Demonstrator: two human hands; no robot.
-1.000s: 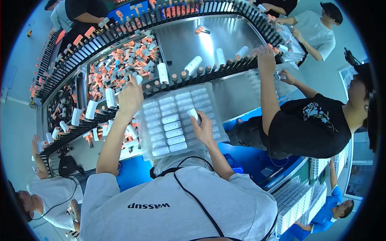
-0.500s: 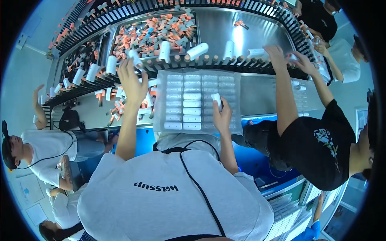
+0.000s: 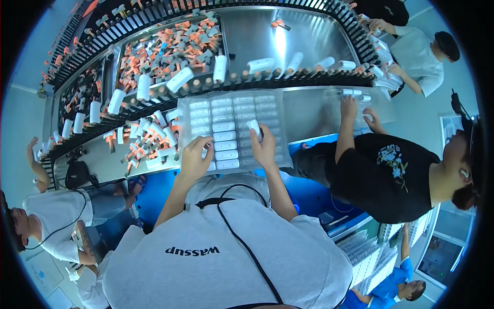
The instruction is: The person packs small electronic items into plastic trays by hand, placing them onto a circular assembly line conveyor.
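Observation:
A clear plastic blister tray [image 3: 280,103] lies in front of me, with several rows of oblong pockets. White oblong casings [image 3: 225,146] fill much of its second column, and another sits at the near left. My right hand [image 3: 264,147] is above the tray's right half, pinching a white casing [image 3: 253,126] tilted upward. Over the near left pockets is my left hand [image 3: 195,158], its fingers curled together. What it may hold is hidden behind the fingers.
Beyond the tray runs a conveyor of dark pegs carrying white casings [image 3: 180,79]. A bin of orange and grey parts [image 3: 170,49] lies behind it. A loose pile [image 3: 146,141] sits left of the tray. A co-worker in black [image 3: 370,177] works at my right.
My left hand has come back from a white casing at the conveyor down to the tray's near left. My right hand still holds its casing. The conveyor casings have shifted.

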